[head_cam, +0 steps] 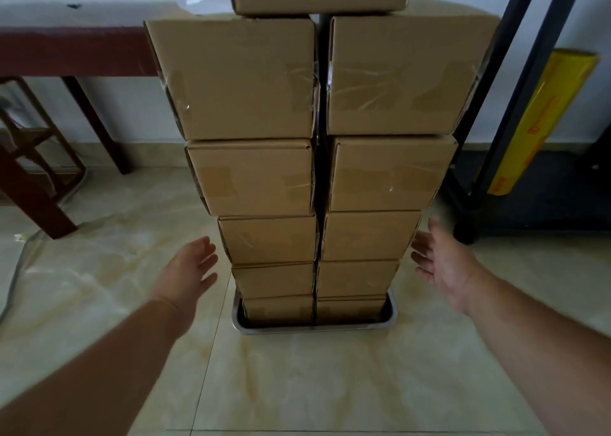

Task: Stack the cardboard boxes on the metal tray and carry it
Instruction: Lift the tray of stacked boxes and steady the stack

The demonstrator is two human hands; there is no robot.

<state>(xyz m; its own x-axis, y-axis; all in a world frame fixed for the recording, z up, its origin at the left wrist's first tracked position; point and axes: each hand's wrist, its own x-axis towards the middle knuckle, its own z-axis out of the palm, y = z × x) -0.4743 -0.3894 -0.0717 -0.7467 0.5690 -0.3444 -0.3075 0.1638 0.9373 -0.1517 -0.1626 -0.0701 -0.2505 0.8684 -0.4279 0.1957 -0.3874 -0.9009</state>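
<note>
Fingers (pixel 206 247) of the left hand (pixel 188 273) are straight and released, grasping nothing; the palm faces the left side of the cardboard boxes (pixel 317 177), near it but apart. The fingers of the right hand (pixel 444 260) are likewise spread and released, just beside the right side of the stack, not touching. Both forearms reach forward from the lower corners.

The boxes stand in 2 columns, 5 visible tiers each, with 1 more box laid across the top and cut off by the frame edge. The lowest pair sits inside the metal tray (pixel 314 329), which rests on the tiled floor (pixel 297 386). A dark wooden desk (pixel 66 48) stands at left; a black cart (pixel 529 105) holding a yellow roll (pixel 542 118) stands at right.

Judged risk: stacking appears complete, so lifting follows. The 2 columns are separated by a narrow gap and joined only by the top box; a tilted or uneven lift of the shallow tray would probably let the upper tiers lean and topple. The stack may also block forward sight while carrying.
</note>
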